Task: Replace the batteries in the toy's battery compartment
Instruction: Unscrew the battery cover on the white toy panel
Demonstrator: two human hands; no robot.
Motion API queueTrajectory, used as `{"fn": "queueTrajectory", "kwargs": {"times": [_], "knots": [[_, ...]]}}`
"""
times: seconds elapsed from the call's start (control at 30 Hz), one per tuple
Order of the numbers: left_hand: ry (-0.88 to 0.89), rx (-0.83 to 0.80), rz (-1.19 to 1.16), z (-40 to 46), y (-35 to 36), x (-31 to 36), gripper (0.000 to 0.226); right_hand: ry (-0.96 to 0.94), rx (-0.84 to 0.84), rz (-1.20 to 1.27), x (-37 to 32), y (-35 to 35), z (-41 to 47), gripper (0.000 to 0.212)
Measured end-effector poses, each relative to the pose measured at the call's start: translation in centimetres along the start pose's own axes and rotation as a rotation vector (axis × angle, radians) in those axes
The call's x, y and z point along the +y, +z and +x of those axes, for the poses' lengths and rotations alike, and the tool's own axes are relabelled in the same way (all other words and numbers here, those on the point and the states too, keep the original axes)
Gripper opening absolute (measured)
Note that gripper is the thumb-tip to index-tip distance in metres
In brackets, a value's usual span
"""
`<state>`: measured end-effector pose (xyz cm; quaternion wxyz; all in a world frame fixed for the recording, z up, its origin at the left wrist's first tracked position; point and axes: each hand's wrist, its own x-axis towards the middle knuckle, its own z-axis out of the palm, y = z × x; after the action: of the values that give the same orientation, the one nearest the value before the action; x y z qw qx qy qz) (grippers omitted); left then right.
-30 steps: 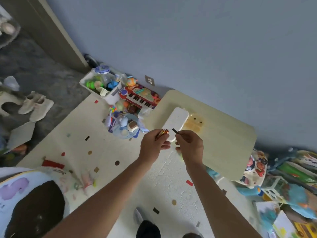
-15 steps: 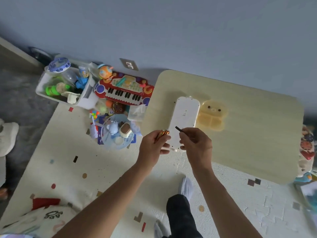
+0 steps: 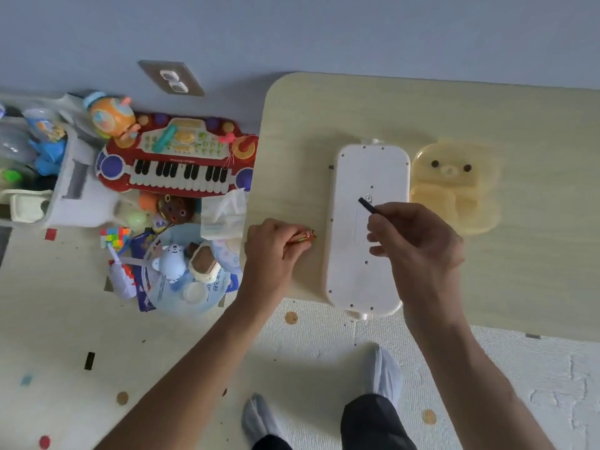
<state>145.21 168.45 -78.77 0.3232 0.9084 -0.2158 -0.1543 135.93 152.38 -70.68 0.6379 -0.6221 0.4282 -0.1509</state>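
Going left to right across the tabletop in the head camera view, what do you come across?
Left hand holding batteries → white toy lying face down, with the right hand holding a dark tool over it → yellow bear-shaped tray.

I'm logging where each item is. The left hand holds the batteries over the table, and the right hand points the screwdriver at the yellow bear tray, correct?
Not quite. The head view shows the right hand pointing the screwdriver at the white toy, not the bear tray. The rest is right.
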Motion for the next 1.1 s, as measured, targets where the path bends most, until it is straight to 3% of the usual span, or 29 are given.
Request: {"fn": "queueTrajectory", "kwargs": {"times": [0.17,0.43,0.63,1.1], "knots": [[0.207,-0.016,0.099,1.1,0.7,-2.4,0.030,-0.054,0.008,0.078,0.8,0.0,0.9,0.013],[0.382,-0.034,0.142,1.4,0.1,-3.7,0.043,-0.170,0.012,0.113,1.4,-0.4,2.6,0.013],[0.419,-0.072,0.109,1.7,-0.2,-4.1,0.052,-0.258,-0.026,0.151,2.0,-0.2,4.0,0.015],[0.432,-0.073,0.040,2.6,-0.1,-5.1,0.043,-0.346,-0.155,0.039,3.3,0.3,6.5,0.010]]}}
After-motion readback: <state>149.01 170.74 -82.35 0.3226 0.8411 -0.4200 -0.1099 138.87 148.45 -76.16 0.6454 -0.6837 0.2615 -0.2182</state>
